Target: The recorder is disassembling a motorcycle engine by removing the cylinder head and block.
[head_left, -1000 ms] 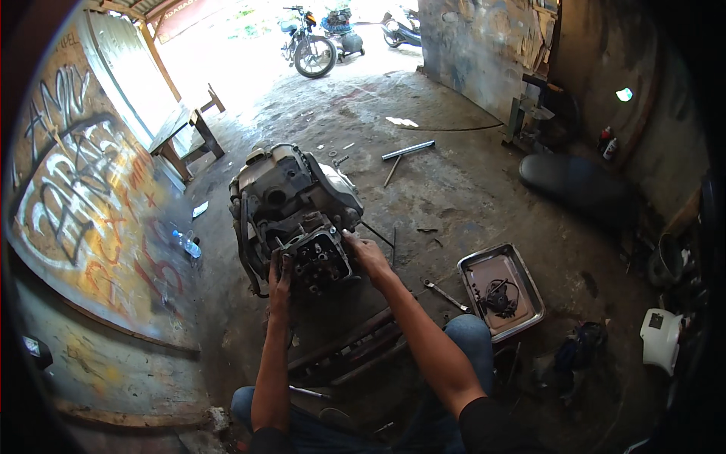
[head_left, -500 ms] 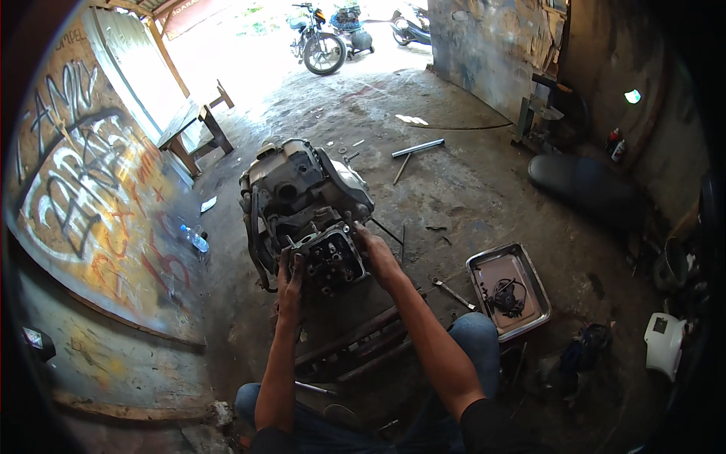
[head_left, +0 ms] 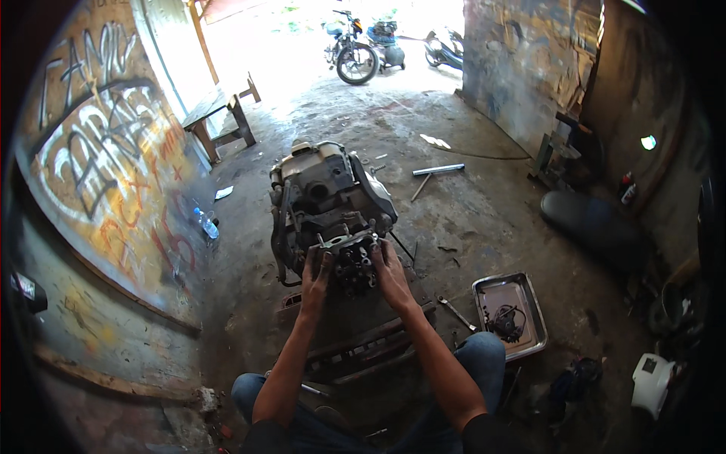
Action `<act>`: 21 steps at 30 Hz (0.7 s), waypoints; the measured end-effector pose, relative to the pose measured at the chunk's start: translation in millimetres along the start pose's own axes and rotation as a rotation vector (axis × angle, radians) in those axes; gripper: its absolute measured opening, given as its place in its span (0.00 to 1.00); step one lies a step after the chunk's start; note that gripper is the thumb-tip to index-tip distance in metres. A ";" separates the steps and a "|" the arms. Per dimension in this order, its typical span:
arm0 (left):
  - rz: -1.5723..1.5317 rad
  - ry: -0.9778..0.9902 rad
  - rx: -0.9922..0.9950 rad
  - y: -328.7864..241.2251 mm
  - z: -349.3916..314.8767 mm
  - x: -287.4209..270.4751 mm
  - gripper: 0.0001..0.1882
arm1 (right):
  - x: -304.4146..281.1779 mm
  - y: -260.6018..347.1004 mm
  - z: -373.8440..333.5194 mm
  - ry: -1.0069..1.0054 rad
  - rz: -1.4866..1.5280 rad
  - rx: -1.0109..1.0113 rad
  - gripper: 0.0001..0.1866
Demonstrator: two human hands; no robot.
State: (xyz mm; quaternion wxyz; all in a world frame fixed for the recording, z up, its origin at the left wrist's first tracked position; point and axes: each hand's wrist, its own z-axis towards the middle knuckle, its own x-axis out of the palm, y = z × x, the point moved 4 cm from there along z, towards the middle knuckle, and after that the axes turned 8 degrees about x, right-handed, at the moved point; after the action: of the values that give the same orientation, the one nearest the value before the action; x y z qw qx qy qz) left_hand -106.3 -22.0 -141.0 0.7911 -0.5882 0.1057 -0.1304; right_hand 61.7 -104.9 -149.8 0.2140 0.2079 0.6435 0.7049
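A greasy motorcycle engine [head_left: 318,168] stands on a low dark stand in front of me. At its near end is a metal cylinder head [head_left: 354,265], its face full of holes and dark hollows. My left hand [head_left: 316,268] is closed on the head's left side, and my right hand [head_left: 389,271] grips it from the right. Whether the head touches the engine behind it cannot be seen.
Right of the stand lie a wrench [head_left: 457,313] and a metal tray [head_left: 539,321] holding dark parts. Farther off are a T-shaped handle tool [head_left: 439,170] and a black seat [head_left: 586,219]. A water bottle [head_left: 206,224] is by the left wall.
My right hand has closed in on the cylinder head's side, and my hands are nearer each other. The head's face is tilted differently. The whole view has shifted.
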 end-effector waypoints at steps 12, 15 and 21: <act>-0.246 0.015 0.029 -35.3 -30.3 17.3 0.28 | -3.5 23.4 -28.1 0.006 0.279 0.040 0.25; -0.233 -0.049 0.049 -32.2 -30.1 16.9 0.26 | -2.0 19.6 -26.3 0.011 0.333 0.035 0.25; -0.268 -0.018 0.056 -35.8 -28.5 15.0 0.27 | 0.5 20.1 -22.0 -0.042 0.253 -0.075 0.21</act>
State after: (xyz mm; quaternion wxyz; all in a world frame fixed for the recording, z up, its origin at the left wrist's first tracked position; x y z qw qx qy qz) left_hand -104.2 -62.5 -115.1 0.7835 -0.5761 0.0154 -0.2325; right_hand 48.1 -124.1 -131.7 0.1445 0.2938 0.5806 0.7454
